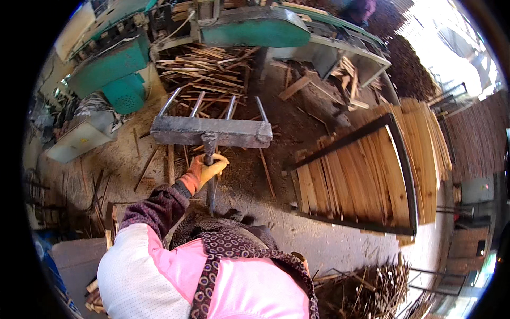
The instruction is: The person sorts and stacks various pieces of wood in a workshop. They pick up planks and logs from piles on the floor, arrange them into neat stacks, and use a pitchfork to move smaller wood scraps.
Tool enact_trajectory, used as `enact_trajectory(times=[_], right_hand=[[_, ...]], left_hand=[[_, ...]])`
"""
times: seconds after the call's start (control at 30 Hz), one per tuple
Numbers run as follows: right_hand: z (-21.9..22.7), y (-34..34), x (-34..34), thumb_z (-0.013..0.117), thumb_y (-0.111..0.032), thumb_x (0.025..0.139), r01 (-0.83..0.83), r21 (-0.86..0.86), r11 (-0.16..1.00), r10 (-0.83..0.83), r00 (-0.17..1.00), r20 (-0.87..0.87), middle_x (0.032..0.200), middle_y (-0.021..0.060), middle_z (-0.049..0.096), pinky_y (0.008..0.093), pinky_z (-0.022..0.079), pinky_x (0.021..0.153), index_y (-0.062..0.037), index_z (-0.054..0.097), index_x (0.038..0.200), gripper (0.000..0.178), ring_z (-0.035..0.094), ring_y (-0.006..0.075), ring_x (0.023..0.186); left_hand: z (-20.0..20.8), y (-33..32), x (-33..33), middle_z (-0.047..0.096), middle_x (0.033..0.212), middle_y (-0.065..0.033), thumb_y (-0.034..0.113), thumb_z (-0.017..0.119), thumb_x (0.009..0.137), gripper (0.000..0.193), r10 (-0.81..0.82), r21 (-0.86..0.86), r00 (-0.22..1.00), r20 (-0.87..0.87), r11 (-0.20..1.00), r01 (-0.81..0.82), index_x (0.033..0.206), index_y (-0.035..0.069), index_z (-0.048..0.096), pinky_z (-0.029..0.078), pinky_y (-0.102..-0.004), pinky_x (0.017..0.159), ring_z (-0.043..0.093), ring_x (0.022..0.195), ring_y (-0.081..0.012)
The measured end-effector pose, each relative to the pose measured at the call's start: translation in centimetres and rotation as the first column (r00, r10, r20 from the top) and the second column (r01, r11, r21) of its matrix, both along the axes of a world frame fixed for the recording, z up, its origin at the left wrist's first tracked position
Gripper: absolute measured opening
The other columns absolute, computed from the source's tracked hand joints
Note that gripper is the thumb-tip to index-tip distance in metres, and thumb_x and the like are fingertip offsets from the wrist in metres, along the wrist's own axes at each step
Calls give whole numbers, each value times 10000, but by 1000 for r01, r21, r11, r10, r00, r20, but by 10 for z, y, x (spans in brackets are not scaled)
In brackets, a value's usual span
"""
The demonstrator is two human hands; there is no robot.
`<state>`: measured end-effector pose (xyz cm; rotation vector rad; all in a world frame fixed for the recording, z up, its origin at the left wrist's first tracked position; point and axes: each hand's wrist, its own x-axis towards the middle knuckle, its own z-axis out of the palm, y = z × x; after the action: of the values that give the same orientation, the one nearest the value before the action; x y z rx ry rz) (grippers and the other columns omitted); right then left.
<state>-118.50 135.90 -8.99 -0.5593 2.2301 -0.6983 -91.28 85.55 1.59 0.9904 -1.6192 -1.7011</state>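
Observation:
My left hand [206,171], in an orange glove, is closed around the metal handle [212,194] of a wide fork, just below its grey crossbar [212,132]. Several metal tines stick out from the bar toward a heap of thin wood offcuts [210,72] on the floor. The lower handle disappears behind my patterned scarf [234,247]. Only a sliver of orange glove, my right hand [301,259], shows past the scarf; what it holds is hidden.
A green machine [255,29] with a green motor housing [123,91] stands beyond the offcuts. At right, thin wooden slats [366,175] are stacked in a black metal frame [406,170]. A bundle of sticks [366,292] lies at lower right. Sawdust covers the floor [244,181].

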Motion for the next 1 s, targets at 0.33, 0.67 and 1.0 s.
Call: enact_trajectory(times=[0.33, 0.67, 1.0], right_hand=[[-1, -239, -173, 769, -324, 889, -288, -112, 951, 308, 903, 298, 1252, 182, 678, 407, 529, 956, 37, 616, 1308, 574, 640, 287, 1152], [-4, -419, -196, 756, -340, 900, -569, 9, 823, 535, 779, 327, 1307, 164, 675, 399, 509, 999, -1, 629, 1334, 565, 638, 286, 1189], [10, -653, -111, 731, -327, 945, -778, -68, 624, 718, 536, 444, 1193, 139, 716, 360, 527, 919, 26, 666, 1249, 471, 658, 213, 1088]], left_hand=[[-2, 7, 78, 712, 841, -36, 136, 641, 992, 198, 414, 31, 910, 0, 910, -414, 1116, 21, 744, 517, -289, 675, 663, 743, -131], [-7, -17, 91, 719, 870, -39, 201, 692, 976, 227, 696, -41, 714, 76, 718, -695, 1129, 44, 752, 534, -345, 743, 683, 794, -162], [-23, -157, 126, 727, 896, -43, 55, 648, 944, 145, 691, -42, 696, 195, 715, -698, 1030, 27, 762, 522, -304, 651, 659, 730, -130]])
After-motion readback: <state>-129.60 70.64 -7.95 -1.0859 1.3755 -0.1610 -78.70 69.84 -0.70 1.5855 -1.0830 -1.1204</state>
